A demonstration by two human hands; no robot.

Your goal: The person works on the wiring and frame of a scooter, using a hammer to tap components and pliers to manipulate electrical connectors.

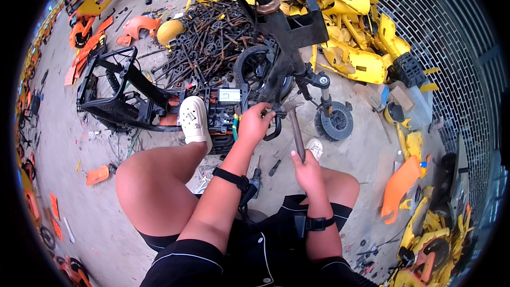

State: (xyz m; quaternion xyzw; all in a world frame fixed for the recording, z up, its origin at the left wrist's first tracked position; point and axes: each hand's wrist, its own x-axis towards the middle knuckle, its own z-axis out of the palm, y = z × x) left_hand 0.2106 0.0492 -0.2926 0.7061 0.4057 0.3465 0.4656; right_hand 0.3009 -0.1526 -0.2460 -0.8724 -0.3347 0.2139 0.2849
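Note:
My right hand (307,171) is closed round the handle of a hammer (297,134). The hammer's head is up beside the fingertips of my left hand (256,124). Those fingers are closed on a black curved part (274,130) at the front of a stripped vehicle frame (151,91); how far they wrap round it is partly hidden. A black steering column (284,40) rises from that frame. To its right, a shock absorber (325,95) leads down to a small dark wheel (334,121). My left foot, in a white clog (194,119), rests on the frame.
Behind the frame lies a heap of rusty metal parts (212,40). Yellow plastic shells (348,32) are piled at the far right, and orange panels (401,188) lie to the right. Screwdrivers (276,167) and a power tool (256,180) lie between my legs.

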